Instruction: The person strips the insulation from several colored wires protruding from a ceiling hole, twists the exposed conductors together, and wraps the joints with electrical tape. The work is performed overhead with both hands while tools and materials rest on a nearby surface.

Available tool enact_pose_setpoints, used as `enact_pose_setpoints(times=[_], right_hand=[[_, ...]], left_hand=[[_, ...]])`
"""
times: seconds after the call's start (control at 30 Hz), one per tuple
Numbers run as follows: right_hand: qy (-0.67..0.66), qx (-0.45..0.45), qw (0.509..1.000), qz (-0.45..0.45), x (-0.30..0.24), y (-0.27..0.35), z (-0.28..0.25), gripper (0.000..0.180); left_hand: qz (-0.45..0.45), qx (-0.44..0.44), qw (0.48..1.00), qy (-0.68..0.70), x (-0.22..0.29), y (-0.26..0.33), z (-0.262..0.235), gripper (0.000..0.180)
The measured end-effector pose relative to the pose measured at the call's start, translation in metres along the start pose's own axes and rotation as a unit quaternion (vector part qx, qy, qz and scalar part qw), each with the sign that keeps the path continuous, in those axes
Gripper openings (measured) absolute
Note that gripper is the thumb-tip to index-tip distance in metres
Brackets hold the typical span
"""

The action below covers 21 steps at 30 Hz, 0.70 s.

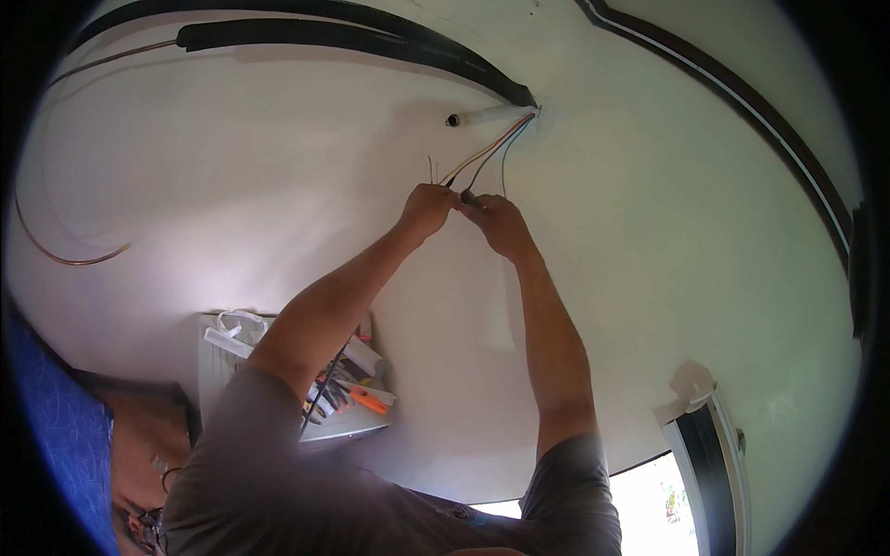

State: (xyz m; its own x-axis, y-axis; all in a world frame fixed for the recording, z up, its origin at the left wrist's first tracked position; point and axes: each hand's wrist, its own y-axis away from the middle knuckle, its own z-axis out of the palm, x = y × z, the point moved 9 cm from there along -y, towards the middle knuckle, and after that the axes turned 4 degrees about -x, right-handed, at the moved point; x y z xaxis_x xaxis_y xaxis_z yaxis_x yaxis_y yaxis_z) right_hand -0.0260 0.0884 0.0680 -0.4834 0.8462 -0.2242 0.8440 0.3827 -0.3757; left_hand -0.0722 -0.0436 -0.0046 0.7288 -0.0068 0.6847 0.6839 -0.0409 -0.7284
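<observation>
Several thin coloured wires (482, 148) hang from a hole in the pale wall and run down to my hands. My left hand (428, 211) is closed in a pinch on the wires, and fine bare-looking ends stick up just above it. Close beside it, my right hand (503, 227) is closed on a small dark grey piece (471, 199); its kind is too small to tell. A bluish wire (504, 167) passes down behind the right hand. Both arms are raised and stretched out, with the fingertips almost meeting.
Black foam-covered pipes (343, 37) curve from the hole to the upper left, beside a short white pipe (491, 116). A copper tube end (88, 262) bends at the left. Below stands a white cabinet (211, 375) with tools on top. A blue patterned cloth (56, 435) lies lower left.
</observation>
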Motion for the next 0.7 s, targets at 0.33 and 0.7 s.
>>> enact_pose_setpoints(times=[0.33,0.7], right_hand=[[-0.45,0.087,0.889,0.017,0.039,-0.019,0.037,0.034],[-0.736,0.022,0.677,0.014,0.038,-0.004,0.053,0.046]], left_hand=[[-0.263,-0.062,0.93,0.247,-0.024,0.012,0.007,0.026],[-0.301,-0.114,0.902,0.289,0.004,0.023,0.026,0.022]])
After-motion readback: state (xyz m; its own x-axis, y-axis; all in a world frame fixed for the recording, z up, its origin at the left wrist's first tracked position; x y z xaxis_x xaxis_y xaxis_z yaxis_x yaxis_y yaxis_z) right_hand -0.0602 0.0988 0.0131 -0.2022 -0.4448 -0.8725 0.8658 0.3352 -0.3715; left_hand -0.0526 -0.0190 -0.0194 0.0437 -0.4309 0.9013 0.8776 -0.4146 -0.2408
